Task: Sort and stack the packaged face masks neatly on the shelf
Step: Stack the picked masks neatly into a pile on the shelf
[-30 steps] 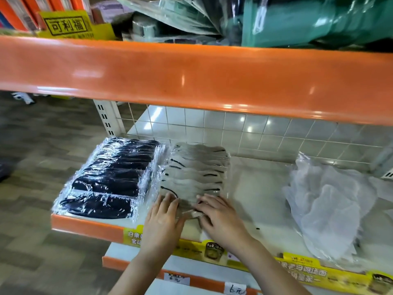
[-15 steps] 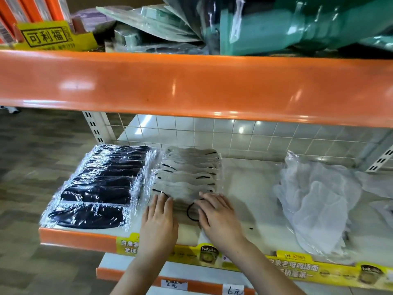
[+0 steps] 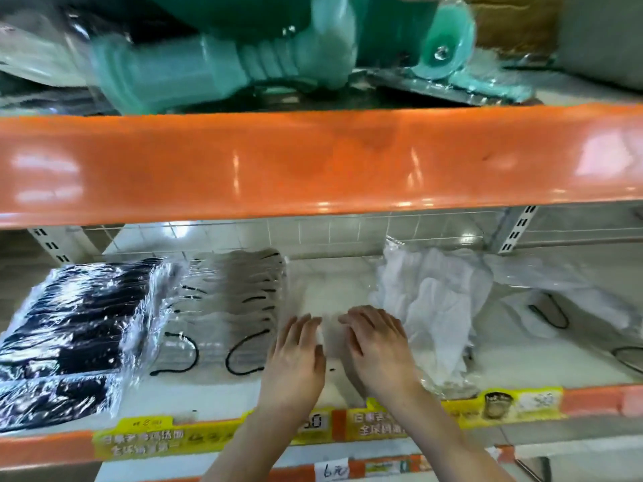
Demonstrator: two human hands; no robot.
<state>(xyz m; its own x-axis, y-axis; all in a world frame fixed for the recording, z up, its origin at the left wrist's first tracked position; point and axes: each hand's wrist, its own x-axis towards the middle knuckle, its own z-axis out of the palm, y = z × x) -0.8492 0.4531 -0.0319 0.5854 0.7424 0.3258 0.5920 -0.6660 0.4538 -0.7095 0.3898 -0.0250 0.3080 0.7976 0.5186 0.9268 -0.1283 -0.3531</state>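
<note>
A row of packaged black masks (image 3: 76,328) lies at the left of the white shelf (image 3: 522,363). Beside it lies a row of clear packets of grey masks with black ear loops (image 3: 226,314). My left hand (image 3: 295,360) and my right hand (image 3: 375,346) lie side by side, palms down with fingers extended, on the bare shelf just right of the grey row. Neither holds a packet. A loose heap of white masks in crumpled clear plastic (image 3: 431,307) sits right of my right hand, close to it.
An orange shelf beam (image 3: 313,161) hangs low overhead, carrying teal plastic goods (image 3: 222,64). More loose white masks with black loops (image 3: 563,304) lie at the far right. Yellow price labels (image 3: 146,440) run along the shelf's front edge.
Both hands left the front grey packet and shifted right onto bare shelf, near the white heap. The view swung right and upward with them.
</note>
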